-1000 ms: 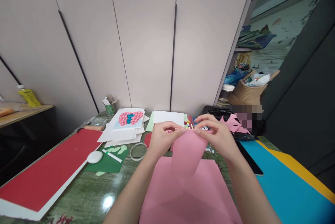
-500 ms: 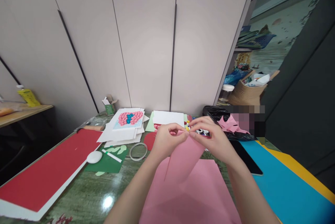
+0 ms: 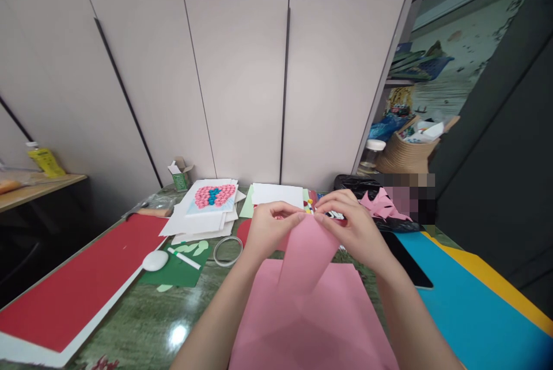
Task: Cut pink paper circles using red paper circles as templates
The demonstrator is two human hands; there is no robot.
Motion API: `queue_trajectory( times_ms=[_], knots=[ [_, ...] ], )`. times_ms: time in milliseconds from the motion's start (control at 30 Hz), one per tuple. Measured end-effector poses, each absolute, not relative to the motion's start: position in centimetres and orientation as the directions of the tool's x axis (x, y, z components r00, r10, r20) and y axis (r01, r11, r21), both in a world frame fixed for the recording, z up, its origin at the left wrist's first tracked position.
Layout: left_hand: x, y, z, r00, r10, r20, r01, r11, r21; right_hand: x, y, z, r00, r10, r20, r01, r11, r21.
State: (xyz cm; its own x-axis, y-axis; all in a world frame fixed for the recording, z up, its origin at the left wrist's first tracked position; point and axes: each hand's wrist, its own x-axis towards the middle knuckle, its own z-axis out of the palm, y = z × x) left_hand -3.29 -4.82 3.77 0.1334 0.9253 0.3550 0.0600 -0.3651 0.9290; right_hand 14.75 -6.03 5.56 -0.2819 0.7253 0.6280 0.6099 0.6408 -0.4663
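Note:
Both hands pinch the top edge of a piece of pink paper (image 3: 309, 255), which hangs down between them. My left hand (image 3: 272, 229) grips it with thumb and fingers at the upper left. At the upper right, close beside it, my right hand (image 3: 348, 226) has its thumb and index finger closed on the same edge. Under the held piece, a larger sheet of pink paper (image 3: 315, 329) lies flat on the table. Whether the hanging piece's lower end touches that sheet I cannot tell.
To the left lie a red sheet (image 3: 95, 278), a white oval object (image 3: 155, 260), a marker (image 3: 184, 258) on green paper and a roll of tape (image 3: 228, 251). Blue card (image 3: 475, 306) and a black tablet (image 3: 408, 260) are on the right. Papers (image 3: 194, 223) are stacked behind.
The pink piece has turned to show more of its broad face, and its narrow left edge no longer stands out. Both hands keep their pinch, with the left shifted slightly leftward.

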Motion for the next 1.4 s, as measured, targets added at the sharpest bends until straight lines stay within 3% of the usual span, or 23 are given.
queue_trajectory(
  times_ms=[533, 833, 1033, 1400],
  knots=[
    [-3.5, -4.7, 4.2, 0.232, 0.917, 0.324, -0.056, -0.320, 0.946, 14.8, -5.7, 5.3, -0.260, 0.718, 0.645, 0.630, 0.633, -0.451],
    [-3.0, -4.8, 3.8, 0.157, 0.924, 0.348, 0.092, -0.364, 0.927, 14.3, -5.9, 5.4, -0.273, 0.709, 0.650, 0.610, 0.650, -0.452],
    [-2.7, -5.1, 3.7, 0.116, 0.891, 0.439, 0.200, -0.454, 0.868, 14.1, -6.0, 5.3, -0.282, 0.698, 0.659, 0.612, 0.659, -0.437],
    [-2.3, -5.2, 3.7, 0.187, 0.900, 0.395, 0.151, -0.423, 0.893, 14.0, -6.0, 5.2, -0.283, 0.696, 0.660, 0.627, 0.655, -0.422]
  ],
)
